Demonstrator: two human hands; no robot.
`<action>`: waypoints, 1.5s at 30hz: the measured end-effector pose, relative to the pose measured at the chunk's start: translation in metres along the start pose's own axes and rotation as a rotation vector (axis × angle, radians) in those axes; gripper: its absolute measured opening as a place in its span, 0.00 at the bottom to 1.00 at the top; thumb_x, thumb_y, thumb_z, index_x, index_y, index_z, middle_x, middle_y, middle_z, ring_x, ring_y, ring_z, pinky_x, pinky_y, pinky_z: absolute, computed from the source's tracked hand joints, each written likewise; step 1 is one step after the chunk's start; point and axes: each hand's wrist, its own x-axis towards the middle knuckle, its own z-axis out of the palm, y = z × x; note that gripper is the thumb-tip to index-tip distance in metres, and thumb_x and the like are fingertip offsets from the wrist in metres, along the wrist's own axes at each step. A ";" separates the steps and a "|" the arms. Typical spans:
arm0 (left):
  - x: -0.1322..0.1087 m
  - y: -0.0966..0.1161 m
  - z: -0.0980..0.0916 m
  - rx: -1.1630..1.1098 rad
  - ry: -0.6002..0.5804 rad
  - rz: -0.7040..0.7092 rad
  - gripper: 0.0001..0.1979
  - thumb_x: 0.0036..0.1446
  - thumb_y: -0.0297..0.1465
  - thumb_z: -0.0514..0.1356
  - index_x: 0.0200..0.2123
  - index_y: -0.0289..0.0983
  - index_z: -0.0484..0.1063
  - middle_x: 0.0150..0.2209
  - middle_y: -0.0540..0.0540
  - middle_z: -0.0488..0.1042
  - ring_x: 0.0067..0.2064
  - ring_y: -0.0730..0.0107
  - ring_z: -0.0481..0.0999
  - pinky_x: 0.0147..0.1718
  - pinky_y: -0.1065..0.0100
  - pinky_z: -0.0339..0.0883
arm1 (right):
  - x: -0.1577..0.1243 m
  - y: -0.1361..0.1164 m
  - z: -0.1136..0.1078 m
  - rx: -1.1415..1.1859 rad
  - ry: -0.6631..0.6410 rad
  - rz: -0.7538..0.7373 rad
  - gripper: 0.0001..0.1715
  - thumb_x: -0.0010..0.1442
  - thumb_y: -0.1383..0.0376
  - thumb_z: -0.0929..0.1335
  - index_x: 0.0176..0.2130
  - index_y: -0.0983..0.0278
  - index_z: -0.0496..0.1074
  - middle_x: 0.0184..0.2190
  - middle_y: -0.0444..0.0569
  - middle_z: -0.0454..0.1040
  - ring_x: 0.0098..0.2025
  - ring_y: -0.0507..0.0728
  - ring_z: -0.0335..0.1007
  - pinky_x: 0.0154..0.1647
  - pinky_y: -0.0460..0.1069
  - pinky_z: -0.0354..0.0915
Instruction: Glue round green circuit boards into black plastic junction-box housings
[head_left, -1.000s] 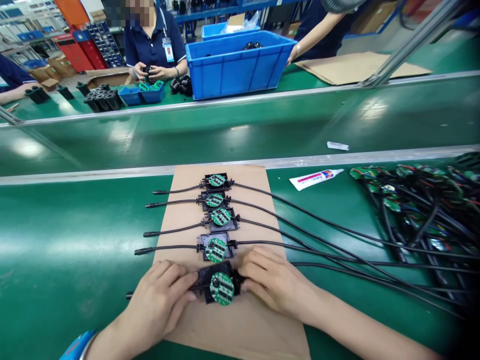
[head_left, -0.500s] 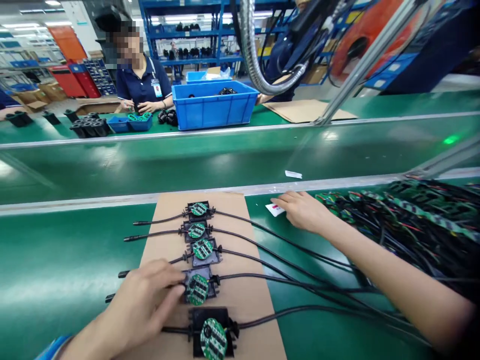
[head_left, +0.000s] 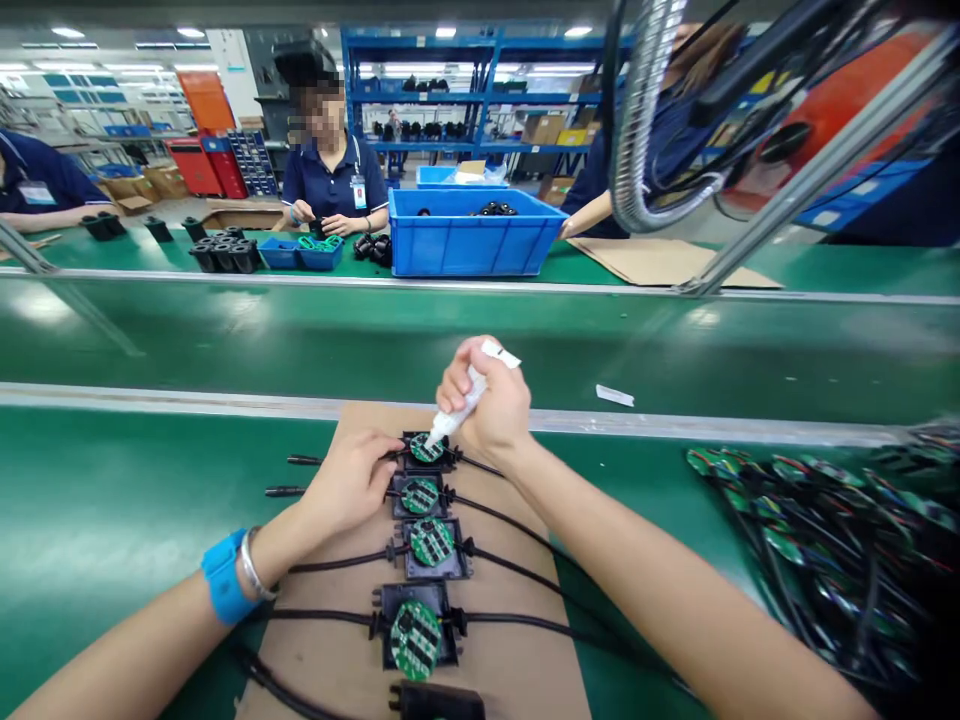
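Tube (head_left: pixel 454 411) and right hand (head_left: pixel 496 405) had moved, in the head view, from the bench (head_left: pixel 135 490) to the farthest board (head_left: pixel 424 453); curled fingers clamped the tube, nozzle tilted down at the board. Left hand (head_left: pixel 351 482) had shifted beside its case (head_left: pixel 412 463); whether those fingers gripped, I couldn't tell.

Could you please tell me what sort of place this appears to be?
It looks like an electronics assembly workshop, probably in a factory: green circuit boards lie over black cases in a row, cables are heaped at right, and people in navy shirts are across the way.
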 end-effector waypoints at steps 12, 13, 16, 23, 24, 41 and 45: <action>-0.017 -0.014 0.021 0.125 -0.063 0.108 0.33 0.52 0.16 0.49 0.59 0.45 0.64 0.57 0.40 0.62 0.55 0.56 0.65 0.50 0.51 0.66 | 0.014 0.035 0.005 -0.040 -0.055 0.047 0.19 0.53 0.55 0.68 0.23 0.61 0.56 0.12 0.34 0.53 0.11 0.45 0.45 0.11 0.41 0.48; -0.017 -0.014 0.021 0.129 -0.058 0.113 0.33 0.52 0.16 0.49 0.59 0.45 0.64 0.57 0.40 0.62 0.54 0.56 0.65 0.49 0.51 0.66 | 0.014 0.035 0.005 -0.045 -0.065 0.043 0.19 0.53 0.56 0.68 0.23 0.61 0.56 0.12 0.34 0.53 0.11 0.45 0.45 0.10 0.41 0.48; -0.017 -0.014 0.021 0.135 -0.056 0.120 0.32 0.52 0.16 0.49 0.59 0.44 0.64 0.57 0.40 0.62 0.54 0.56 0.65 0.48 0.50 0.66 | 0.013 0.036 0.005 -0.054 -0.089 0.029 0.18 0.54 0.57 0.67 0.23 0.61 0.56 0.12 0.34 0.53 0.11 0.45 0.45 0.10 0.41 0.48; -0.017 -0.012 0.019 0.164 -0.090 0.094 0.34 0.51 0.16 0.49 0.59 0.46 0.64 0.57 0.40 0.62 0.53 0.55 0.66 0.47 0.50 0.66 | 0.013 0.037 0.003 -0.047 -0.115 0.018 0.18 0.55 0.58 0.67 0.23 0.62 0.57 0.12 0.34 0.52 0.12 0.45 0.45 0.10 0.41 0.47; -0.017 -0.012 0.019 0.167 -0.089 0.095 0.34 0.51 0.16 0.49 0.59 0.46 0.64 0.57 0.40 0.62 0.53 0.55 0.66 0.47 0.50 0.66 | 0.013 0.036 0.003 -0.045 -0.113 0.017 0.18 0.55 0.58 0.67 0.23 0.62 0.57 0.12 0.34 0.52 0.12 0.45 0.44 0.10 0.41 0.47; -0.016 -0.008 0.015 0.167 -0.091 0.092 0.33 0.52 0.15 0.48 0.58 0.44 0.66 0.55 0.39 0.64 0.52 0.54 0.68 0.46 0.48 0.67 | 0.003 0.024 -0.005 -0.070 -0.121 0.034 0.18 0.55 0.57 0.67 0.23 0.61 0.57 0.12 0.34 0.51 0.12 0.45 0.43 0.11 0.42 0.47; -0.016 -0.008 0.015 0.167 -0.084 0.103 0.32 0.52 0.15 0.47 0.58 0.43 0.66 0.55 0.38 0.65 0.52 0.54 0.68 0.46 0.48 0.67 | -0.003 0.022 -0.009 -0.081 -0.134 0.037 0.18 0.57 0.58 0.67 0.23 0.62 0.58 0.13 0.35 0.52 0.13 0.45 0.44 0.11 0.42 0.48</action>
